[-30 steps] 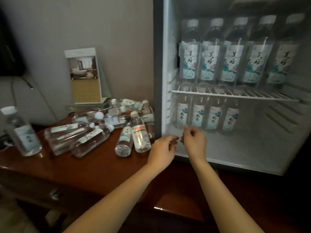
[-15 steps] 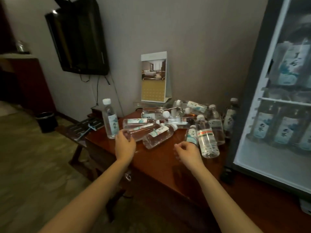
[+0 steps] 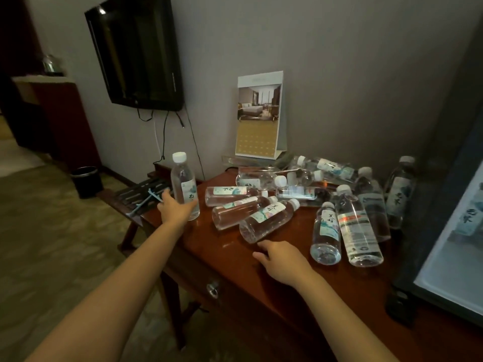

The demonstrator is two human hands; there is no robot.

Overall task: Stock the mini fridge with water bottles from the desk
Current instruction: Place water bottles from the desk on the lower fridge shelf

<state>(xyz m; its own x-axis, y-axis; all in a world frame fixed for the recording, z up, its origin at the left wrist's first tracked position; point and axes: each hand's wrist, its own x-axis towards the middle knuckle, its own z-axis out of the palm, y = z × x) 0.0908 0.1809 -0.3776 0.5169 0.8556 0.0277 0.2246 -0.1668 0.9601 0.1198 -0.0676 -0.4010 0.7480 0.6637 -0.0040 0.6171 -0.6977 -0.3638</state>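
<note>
Several water bottles lie in a heap on the red-brown desk (image 3: 230,267). One upright water bottle (image 3: 183,178) with a white cap stands at the desk's left corner. My left hand (image 3: 173,209) wraps round its lower part. My right hand (image 3: 282,259) hovers palm down over the desk with relaxed fingers, holding nothing, just short of the base of a lying bottle (image 3: 266,220). Two more bottles (image 3: 358,231) lean to its right. The mini fridge (image 3: 444,257) stands open at the right edge, with labelled bottles blurred inside.
A standing calendar card (image 3: 258,116) leans at the wall behind the heap. A TV (image 3: 136,53) hangs on the wall, cables dangling below it. Left of the desk are a slatted rack (image 3: 141,197) and a black bin (image 3: 86,181) on carpet.
My view swung left from the fridge to the desk. Both hands left the fridge sill; the left reached out to the upright bottle and the right moved toward the lying bottles.
</note>
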